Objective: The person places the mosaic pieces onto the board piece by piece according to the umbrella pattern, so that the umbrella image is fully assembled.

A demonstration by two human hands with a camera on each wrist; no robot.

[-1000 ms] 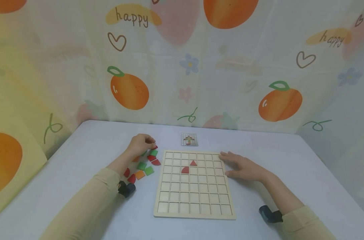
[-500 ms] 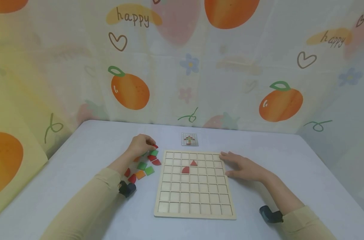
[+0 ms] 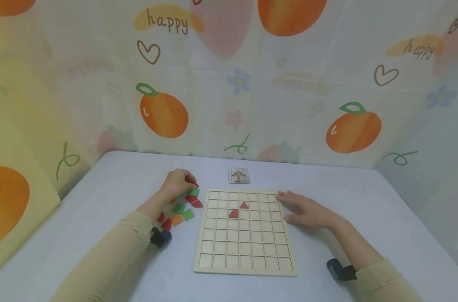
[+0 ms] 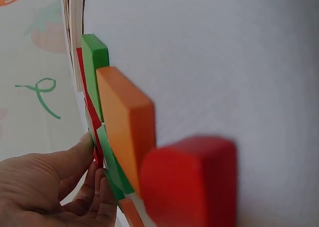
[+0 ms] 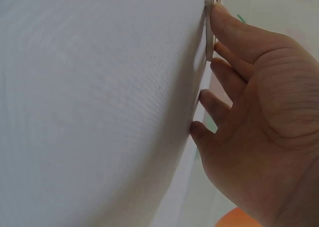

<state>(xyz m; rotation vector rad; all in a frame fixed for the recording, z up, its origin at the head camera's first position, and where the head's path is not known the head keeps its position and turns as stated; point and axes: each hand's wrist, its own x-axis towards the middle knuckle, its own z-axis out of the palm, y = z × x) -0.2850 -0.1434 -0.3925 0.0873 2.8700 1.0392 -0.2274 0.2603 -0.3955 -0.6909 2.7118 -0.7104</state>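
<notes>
My left hand (image 3: pixel 177 180) is at the far end of a loose group of flat coloured pieces, left of the board. Between thumb and fingers it pinches a red piece (image 3: pixel 195 184), mostly hidden, so its shape cannot be told. Close by lie a green piece (image 3: pixel 194 192) and a red quarter-circle (image 3: pixel 197 204). The square wooden grid board (image 3: pixel 245 249) bears a red triangle (image 3: pixel 244 205) and a red quarter-circle (image 3: pixel 234 214) in its upper cells. With fingers spread, my right hand (image 3: pixel 308 211) touches the board's right edge.
Behind the board lies a small card (image 3: pixel 238 175) printed with a gridded coloured figure. Nearer my left wrist are an orange square (image 3: pixel 177 219), a light green square (image 3: pixel 188 214) and more red pieces. A patterned cloth (image 3: pixel 210 105) hangs behind the white table (image 3: pixel 311 178).
The red piece at my left fingertips has shifted and tilted very slightly. My right hand and the pieces on the board keep their places.
</notes>
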